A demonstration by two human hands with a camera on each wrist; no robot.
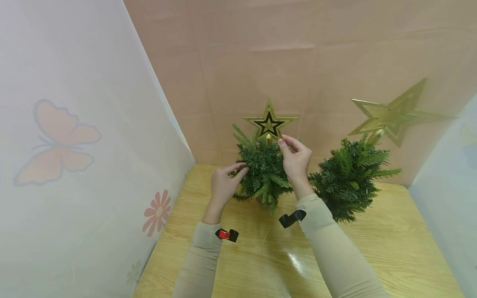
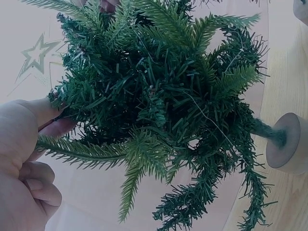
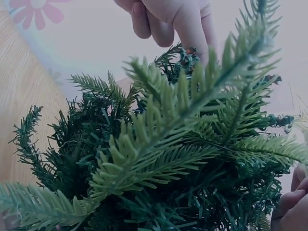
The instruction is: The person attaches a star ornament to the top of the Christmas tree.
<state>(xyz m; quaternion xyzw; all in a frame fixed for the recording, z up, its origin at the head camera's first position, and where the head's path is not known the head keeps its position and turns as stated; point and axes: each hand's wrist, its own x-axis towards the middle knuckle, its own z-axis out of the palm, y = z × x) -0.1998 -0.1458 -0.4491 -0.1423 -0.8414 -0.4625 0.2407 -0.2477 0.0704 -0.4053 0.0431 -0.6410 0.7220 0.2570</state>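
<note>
A small artificial Christmas tree (image 1: 262,169) stands on the table in front of me. At its top sits a gold star topper (image 1: 270,121) with a dark inner outline and a gold stem. My right hand (image 1: 297,159) pinches the star's lower right point between thumb and fingers. Lower on the tree's left side, my left hand (image 1: 225,180) reaches to the greenery. Thumb and forefinger of that hand pinch a dark green twig (image 2: 62,113) in the left wrist view. In the right wrist view, needled branches (image 3: 159,134) hide much of the fingertips.
To the right stands a second small tree (image 1: 346,182) with a larger gold star (image 1: 387,111) tilted on its top. Both are on a light wooden table (image 1: 261,248). A pink backdrop (image 1: 242,62) rises behind, and a white wall panel (image 1: 112,124) borders the left.
</note>
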